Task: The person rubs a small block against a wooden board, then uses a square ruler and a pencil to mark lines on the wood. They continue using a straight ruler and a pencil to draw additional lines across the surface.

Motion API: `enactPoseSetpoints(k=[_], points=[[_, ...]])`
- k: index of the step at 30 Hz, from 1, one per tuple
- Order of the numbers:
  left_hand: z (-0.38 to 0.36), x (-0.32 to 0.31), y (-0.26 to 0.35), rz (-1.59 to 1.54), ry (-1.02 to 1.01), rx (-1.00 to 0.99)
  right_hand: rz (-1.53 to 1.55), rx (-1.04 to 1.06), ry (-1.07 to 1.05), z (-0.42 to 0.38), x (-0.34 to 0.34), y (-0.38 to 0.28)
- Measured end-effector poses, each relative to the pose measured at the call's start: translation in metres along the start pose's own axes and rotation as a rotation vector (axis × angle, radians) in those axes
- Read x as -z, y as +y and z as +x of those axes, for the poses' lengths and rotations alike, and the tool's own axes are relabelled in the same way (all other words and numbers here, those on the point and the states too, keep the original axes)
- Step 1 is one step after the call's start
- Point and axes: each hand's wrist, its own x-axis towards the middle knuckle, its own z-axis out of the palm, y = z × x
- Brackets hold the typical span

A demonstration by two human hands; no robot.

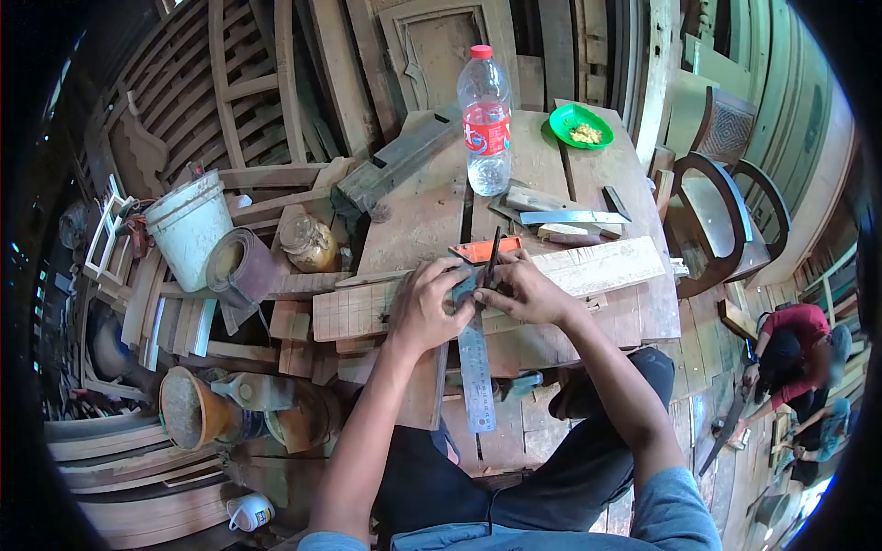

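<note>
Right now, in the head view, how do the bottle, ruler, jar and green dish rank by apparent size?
1. Bottle
2. Ruler, partly hidden by the fingers
3. Jar and green dish, too alike to rank

An orange-handled steel square (477, 381) crosses a pale plank (611, 266), jutting past the worktop's (413, 216) near edge; a dark pencil-like tool (495, 246) slants beside it.

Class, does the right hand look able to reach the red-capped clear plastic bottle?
Probably yes: the bottle stands unobstructed beyond the right hand, though the slim dark tool it holds may need setting down.
</note>
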Motion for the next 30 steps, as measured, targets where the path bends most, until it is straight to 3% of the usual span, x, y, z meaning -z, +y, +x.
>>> enactPoseSetpoints(k=[15,21,24,27,28,29,30], points=[[0.0,0.0,0.0,-0.003,0.001,-0.006,0.005,0.02,0.028,0.0,-0.003,0.0],[0.0,0.001,0.003,-0.004,0.001,0.001,0.022,-0.098,-0.069,-0.001,0.007,-0.006],[0.0,0.003,0.005,0.006,0.008,-0.005,0.722,-0.413,0.207,0.001,0.001,-0.011],[-0.002,0.002,0.007,-0.014,0.001,0.009,0.457,-0.161,0.582,0.016,0.017,-0.007],[0.0,0.004,0.007,-0.023,0.002,0.016,0.488,-0.172,0.659,0.019,0.021,-0.01],[0.002,0.005,0.007,-0.016,0.008,0.005,0.428,-0.193,0.708,0.016,0.028,-0.016],[0.001,0.006,0.008,-0.009,0.01,-0.002,0.359,-0.233,0.625,0.011,0.037,-0.019]])
